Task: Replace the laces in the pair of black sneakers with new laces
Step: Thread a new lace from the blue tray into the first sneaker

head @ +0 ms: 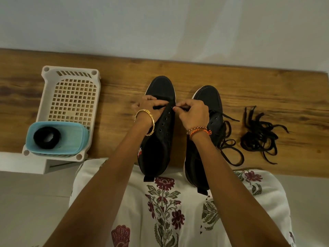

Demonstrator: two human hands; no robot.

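Note:
Two black sneakers stand toes away from me on a wooden table. The left sneaker [161, 90] has bare eyelets along its right flap. My left hand [147, 107] grips the eyelet flap near the toe. My right hand [193, 113] pinches a black lace end [185, 109] at the top eyelet of that shoe. The right sneaker [208, 97] lies beside it, partly under my right wrist, with a loose black lace [229, 139] trailing off its right side. A tangled pile of black laces [260, 138] lies further right.
A white plastic basket [71, 97] stands at the left on the wooden table [267, 86], with a light blue container [57, 139] at its near end holding a black coiled item [47, 138]. A pale wall is behind. My floral-patterned lap [169, 211] is below the table edge.

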